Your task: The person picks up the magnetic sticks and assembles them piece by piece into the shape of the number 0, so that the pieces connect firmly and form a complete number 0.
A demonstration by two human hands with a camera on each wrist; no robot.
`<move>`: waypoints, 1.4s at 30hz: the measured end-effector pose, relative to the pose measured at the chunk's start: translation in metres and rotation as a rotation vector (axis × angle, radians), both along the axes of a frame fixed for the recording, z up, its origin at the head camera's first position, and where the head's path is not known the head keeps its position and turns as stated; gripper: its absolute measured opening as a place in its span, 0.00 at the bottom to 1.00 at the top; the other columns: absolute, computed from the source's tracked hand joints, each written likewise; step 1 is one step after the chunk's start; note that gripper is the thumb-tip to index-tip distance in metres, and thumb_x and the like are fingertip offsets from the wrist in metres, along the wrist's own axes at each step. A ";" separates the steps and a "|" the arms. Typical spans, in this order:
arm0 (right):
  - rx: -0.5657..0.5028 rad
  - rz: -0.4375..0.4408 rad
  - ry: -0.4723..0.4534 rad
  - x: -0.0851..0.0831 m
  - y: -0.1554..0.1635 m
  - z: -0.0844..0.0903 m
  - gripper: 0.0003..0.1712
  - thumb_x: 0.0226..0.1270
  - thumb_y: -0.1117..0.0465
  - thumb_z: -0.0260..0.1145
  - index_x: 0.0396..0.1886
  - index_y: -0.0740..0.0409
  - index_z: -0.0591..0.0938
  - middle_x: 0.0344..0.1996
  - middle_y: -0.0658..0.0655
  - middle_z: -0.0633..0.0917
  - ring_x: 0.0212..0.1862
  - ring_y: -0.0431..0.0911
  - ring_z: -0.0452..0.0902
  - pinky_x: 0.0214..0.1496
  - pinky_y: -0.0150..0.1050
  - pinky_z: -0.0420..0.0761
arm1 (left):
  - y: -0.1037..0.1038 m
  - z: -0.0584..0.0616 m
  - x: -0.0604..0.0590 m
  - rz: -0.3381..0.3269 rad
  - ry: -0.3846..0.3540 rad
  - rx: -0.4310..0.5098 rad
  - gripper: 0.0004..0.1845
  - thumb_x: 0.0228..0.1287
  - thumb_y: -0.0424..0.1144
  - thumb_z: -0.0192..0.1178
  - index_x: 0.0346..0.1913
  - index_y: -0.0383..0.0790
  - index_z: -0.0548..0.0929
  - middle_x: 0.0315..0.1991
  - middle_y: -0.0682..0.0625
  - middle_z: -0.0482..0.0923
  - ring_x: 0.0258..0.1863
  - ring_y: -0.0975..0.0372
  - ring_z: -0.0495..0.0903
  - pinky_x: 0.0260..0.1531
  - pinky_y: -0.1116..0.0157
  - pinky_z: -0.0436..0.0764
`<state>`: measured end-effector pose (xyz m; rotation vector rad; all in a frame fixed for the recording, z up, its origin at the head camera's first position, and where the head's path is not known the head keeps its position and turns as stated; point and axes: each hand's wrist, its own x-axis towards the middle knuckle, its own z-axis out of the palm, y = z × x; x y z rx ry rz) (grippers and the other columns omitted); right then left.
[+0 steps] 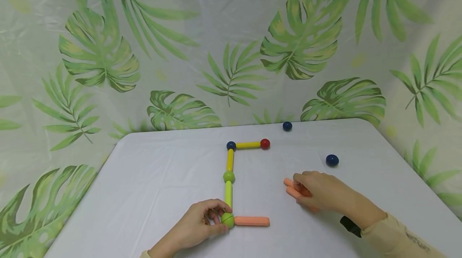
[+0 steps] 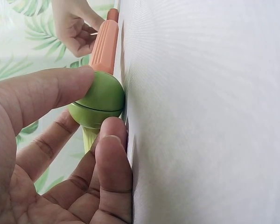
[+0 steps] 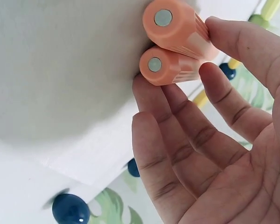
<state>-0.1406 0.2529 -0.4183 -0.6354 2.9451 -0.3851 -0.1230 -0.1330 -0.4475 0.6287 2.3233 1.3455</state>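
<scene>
At the near edge of the white bench (image 1: 151,178), the left hand (image 1: 196,226) pinches the green ball (image 1: 227,220) between thumb and fingertips; the left wrist view shows the thumb on top and a finger beneath it, which pins the ball where two rods meet. A light green rod (image 1: 228,194) runs away from that ball and an orange rod (image 1: 251,221) lies to its right, touching it, so the grip seems meant to steady the corner joint. Further up, the chain goes on through a second green ball (image 1: 229,176), a yellow rod (image 1: 230,160), a dark blue ball (image 1: 231,145), another yellow rod (image 1: 248,144) and a red ball (image 1: 265,143). To the right, the right hand (image 1: 319,190) lies over two loose orange rods (image 1: 291,188) that sit side by side; in the right wrist view its fingers are curled around them and the round metal ends show, though whether the rods are lifted or only covered is hard to say. Two loose blue balls (image 1: 332,160) (image 1: 287,125) lie beyond that hand, well apart from the chain, and nothing stands between the hands. A leaf-print curtain (image 1: 108,49) hangs behind the bench.
</scene>
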 end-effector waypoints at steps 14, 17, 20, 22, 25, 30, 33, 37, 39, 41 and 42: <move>0.003 -0.005 0.010 -0.014 0.008 0.002 0.14 0.68 0.50 0.77 0.34 0.44 0.78 0.26 0.44 0.74 0.27 0.36 0.63 0.29 0.32 0.63 | 0.000 0.000 0.000 0.006 -0.009 0.010 0.17 0.63 0.37 0.78 0.53 0.51 0.88 0.41 0.53 0.84 0.35 0.68 0.78 0.30 0.74 0.75; -0.028 -0.016 -0.045 -0.016 0.011 0.007 0.14 0.68 0.50 0.77 0.35 0.45 0.79 0.27 0.44 0.75 0.29 0.36 0.66 0.30 0.32 0.66 | 0.000 0.000 0.000 0.004 -0.004 0.011 0.16 0.63 0.37 0.78 0.53 0.51 0.88 0.42 0.53 0.84 0.35 0.69 0.79 0.30 0.74 0.75; -0.052 -0.036 -0.069 -0.020 0.019 0.016 0.12 0.69 0.49 0.77 0.37 0.46 0.80 0.31 0.45 0.81 0.32 0.38 0.72 0.33 0.34 0.73 | 0.000 -0.001 0.000 0.000 0.006 0.009 0.16 0.63 0.37 0.78 0.53 0.51 0.88 0.42 0.54 0.85 0.35 0.69 0.79 0.30 0.74 0.76; -0.056 -0.051 -0.053 -0.024 0.027 0.021 0.11 0.70 0.50 0.76 0.38 0.46 0.81 0.35 0.46 0.83 0.36 0.40 0.76 0.36 0.38 0.78 | -0.001 -0.001 0.000 -0.002 0.012 0.008 0.16 0.63 0.37 0.78 0.53 0.51 0.88 0.42 0.54 0.85 0.35 0.69 0.79 0.31 0.74 0.76; -0.035 -0.069 0.022 -0.032 0.042 0.026 0.12 0.70 0.50 0.76 0.41 0.49 0.83 0.38 0.49 0.85 0.38 0.43 0.80 0.39 0.43 0.81 | -0.001 -0.001 0.000 -0.003 0.015 0.007 0.16 0.63 0.37 0.78 0.53 0.51 0.89 0.42 0.54 0.85 0.35 0.69 0.79 0.31 0.74 0.76; -0.019 -0.130 0.114 -0.043 0.068 0.023 0.17 0.69 0.53 0.77 0.49 0.56 0.85 0.41 0.58 0.86 0.39 0.48 0.82 0.40 0.48 0.84 | 0.000 -0.001 -0.001 -0.001 0.003 0.009 0.16 0.63 0.37 0.78 0.52 0.51 0.89 0.42 0.54 0.85 0.36 0.69 0.79 0.31 0.74 0.76; -0.010 -0.162 0.127 -0.047 0.080 0.020 0.21 0.69 0.53 0.78 0.55 0.59 0.85 0.46 0.65 0.86 0.42 0.55 0.85 0.42 0.55 0.86 | 0.000 0.000 -0.001 -0.001 0.001 0.009 0.16 0.63 0.37 0.78 0.52 0.51 0.89 0.42 0.54 0.85 0.35 0.69 0.79 0.30 0.74 0.76; 0.003 -0.191 0.105 -0.052 0.092 0.015 0.26 0.68 0.53 0.78 0.60 0.61 0.84 0.50 0.72 0.84 0.46 0.61 0.85 0.45 0.61 0.86 | 0.000 0.000 -0.001 -0.003 0.003 0.008 0.16 0.63 0.37 0.79 0.52 0.50 0.89 0.42 0.54 0.85 0.35 0.69 0.79 0.30 0.74 0.75; 0.008 -0.200 0.091 -0.054 0.096 0.012 0.28 0.67 0.54 0.78 0.62 0.61 0.83 0.51 0.75 0.83 0.46 0.62 0.85 0.46 0.63 0.85 | 0.000 0.000 -0.001 -0.003 0.004 0.008 0.16 0.63 0.37 0.79 0.52 0.50 0.89 0.42 0.54 0.86 0.35 0.69 0.80 0.30 0.74 0.75; 0.015 -0.202 0.086 -0.056 0.101 0.009 0.28 0.67 0.55 0.78 0.62 0.61 0.83 0.51 0.75 0.82 0.46 0.63 0.84 0.47 0.64 0.85 | -0.001 0.000 -0.001 0.000 0.003 0.007 0.16 0.63 0.37 0.79 0.52 0.50 0.89 0.42 0.54 0.86 0.35 0.69 0.80 0.30 0.74 0.75; 0.015 -0.198 0.085 -0.057 0.103 0.008 0.28 0.66 0.55 0.79 0.62 0.62 0.83 0.50 0.75 0.82 0.45 0.63 0.84 0.47 0.64 0.85 | -0.001 0.000 -0.001 0.001 0.002 0.007 0.16 0.63 0.37 0.79 0.52 0.50 0.89 0.42 0.54 0.86 0.35 0.69 0.80 0.30 0.74 0.75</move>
